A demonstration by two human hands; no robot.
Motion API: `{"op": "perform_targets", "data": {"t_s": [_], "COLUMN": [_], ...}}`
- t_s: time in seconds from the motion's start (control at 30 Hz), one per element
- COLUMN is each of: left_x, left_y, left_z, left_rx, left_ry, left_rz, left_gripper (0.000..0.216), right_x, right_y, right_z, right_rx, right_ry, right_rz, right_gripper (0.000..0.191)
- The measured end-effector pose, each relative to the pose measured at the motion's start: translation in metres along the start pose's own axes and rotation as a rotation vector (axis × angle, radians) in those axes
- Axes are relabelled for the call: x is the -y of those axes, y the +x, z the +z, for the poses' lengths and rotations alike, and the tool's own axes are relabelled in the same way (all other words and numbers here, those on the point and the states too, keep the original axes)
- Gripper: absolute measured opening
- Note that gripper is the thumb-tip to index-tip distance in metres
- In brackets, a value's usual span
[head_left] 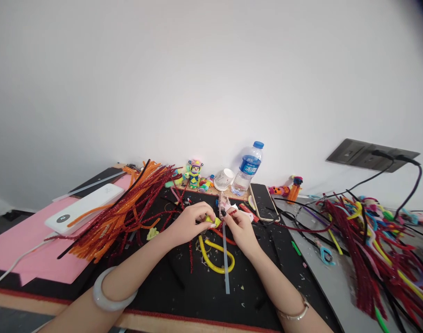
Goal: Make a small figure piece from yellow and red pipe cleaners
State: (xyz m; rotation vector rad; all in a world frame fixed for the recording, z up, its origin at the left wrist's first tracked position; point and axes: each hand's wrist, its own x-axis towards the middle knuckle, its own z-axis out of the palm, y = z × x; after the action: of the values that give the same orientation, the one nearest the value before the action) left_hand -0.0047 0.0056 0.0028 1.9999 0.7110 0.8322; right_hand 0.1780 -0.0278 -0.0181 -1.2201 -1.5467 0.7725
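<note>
My left hand (192, 221) is closed in a pinch on a small yellow-green fuzzy piece (214, 222) over the black mat (197, 286). My right hand (239, 227) is closed too, its fingertips gripping a short red glittery pipe cleaner (231, 213) right beside that piece. The two hands meet at the mat's middle. Just below them lie a curled yellow pipe cleaner (214, 259) and a grey glue stick (226, 259). A pale bangle sits on my left wrist and a thin bracelet on my right.
A heap of orange and red pipe cleaners (121, 212) lies left, with a white power bank (84, 207) on pink paper (20, 240). A water bottle (248, 169), paper cup (224, 179), phone (264, 201) and small figures stand at the back. Mixed pipe cleaners (367, 245) cover the right.
</note>
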Motion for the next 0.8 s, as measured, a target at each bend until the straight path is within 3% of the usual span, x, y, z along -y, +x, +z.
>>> {"op": "perform_targets", "data": {"t_s": [0.13, 0.43, 0.8], "left_x": [0.0003, 0.0031, 0.0032], "left_y": [-0.0011, -0.0005, -0.0007], "left_z": [0.0023, 0.0019, -0.0013], "left_rx": [0.005, -0.009, 0.097], "left_ry": [-0.026, 0.026, 0.139], "left_rz": [-0.057, -0.006, -0.002], "left_gripper": [0.018, 0.03, 0.018], "right_x": [-0.0018, -0.0032, 0.0012], "right_y": [-0.0001, -0.0005, -0.0032], "right_z": [-0.0014, -0.0025, -0.0008], "right_rx": [0.007, -0.001, 0.063], "right_ry": [-0.058, -0.127, -0.118], "right_rz": [-0.009, -0.026, -0.003], "right_gripper": [0.025, 0.026, 0.025]}}
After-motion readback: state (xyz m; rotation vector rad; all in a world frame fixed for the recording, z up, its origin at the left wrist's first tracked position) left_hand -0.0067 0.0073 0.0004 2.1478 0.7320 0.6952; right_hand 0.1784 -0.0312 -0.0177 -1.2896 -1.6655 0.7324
